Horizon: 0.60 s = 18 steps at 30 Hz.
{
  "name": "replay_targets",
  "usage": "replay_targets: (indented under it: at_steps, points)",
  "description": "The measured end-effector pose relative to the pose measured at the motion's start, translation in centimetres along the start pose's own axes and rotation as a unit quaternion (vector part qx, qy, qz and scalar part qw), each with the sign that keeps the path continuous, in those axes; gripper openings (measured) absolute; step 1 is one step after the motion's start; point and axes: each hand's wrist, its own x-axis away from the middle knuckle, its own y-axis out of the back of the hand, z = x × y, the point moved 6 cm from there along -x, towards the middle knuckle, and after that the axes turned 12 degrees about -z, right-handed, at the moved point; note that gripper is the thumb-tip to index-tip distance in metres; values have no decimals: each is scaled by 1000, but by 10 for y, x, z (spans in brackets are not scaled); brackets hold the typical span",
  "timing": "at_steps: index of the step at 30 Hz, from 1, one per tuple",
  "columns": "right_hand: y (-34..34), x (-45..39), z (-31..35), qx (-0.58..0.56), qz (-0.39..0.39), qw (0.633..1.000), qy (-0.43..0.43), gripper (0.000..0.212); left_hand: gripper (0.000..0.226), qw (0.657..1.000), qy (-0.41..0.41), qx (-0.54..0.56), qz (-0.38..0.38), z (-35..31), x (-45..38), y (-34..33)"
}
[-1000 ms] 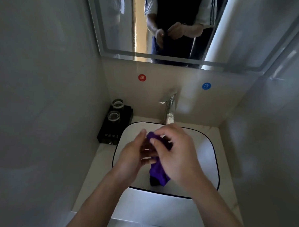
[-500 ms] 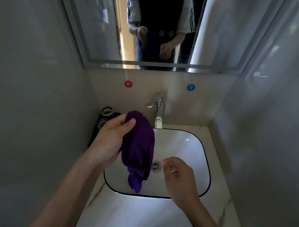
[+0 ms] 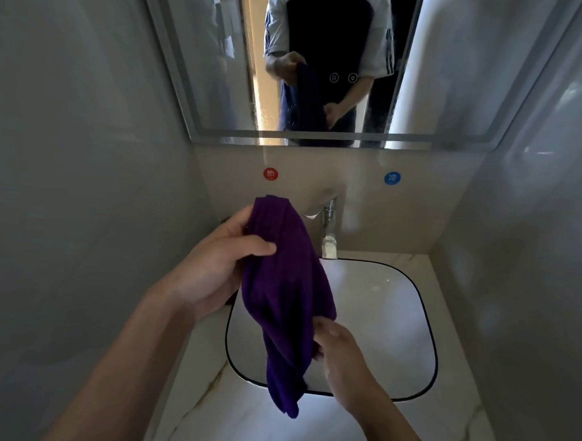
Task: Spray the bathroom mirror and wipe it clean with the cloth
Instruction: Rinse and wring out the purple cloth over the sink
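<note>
Two hands (image 3: 214,267), one cloth (image 3: 286,287), one mirror (image 3: 455,94), one tap (image 3: 329,228), two stickers (image 3: 270,173).

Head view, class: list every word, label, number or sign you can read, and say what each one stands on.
"热": white character on the red sticker, on the wall above the tap.
"冷": white character on the blue sticker, same wall.
Two round icons on the mirror: symbols only, no text.
Nothing readable on the cloth.

The person is wearing a dark top with pale short sleeves (image 3: 379,40), seemingly dark-striped, forearms showing bare.
</note>
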Motion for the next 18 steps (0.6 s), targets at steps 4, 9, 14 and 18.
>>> replay_targets:
  at_steps: [4,9,14,18]
  points:
    - [3,0,-3,-107,15,990,-94,9,72,999,8,-50,20,8,0,10]
    - [-10,-2,-29,-12,51,976,-211,33,74,998,-14,-35,52,0,1,4]
    - [-22,-2,-32,9,76,977,-197,21,75,999,-16,-23,31,-10,-4,18]
    - [-15,-11,-22,-1,-8,995,-104,44,77,998,-1,-46,-32,-6,-7,47]
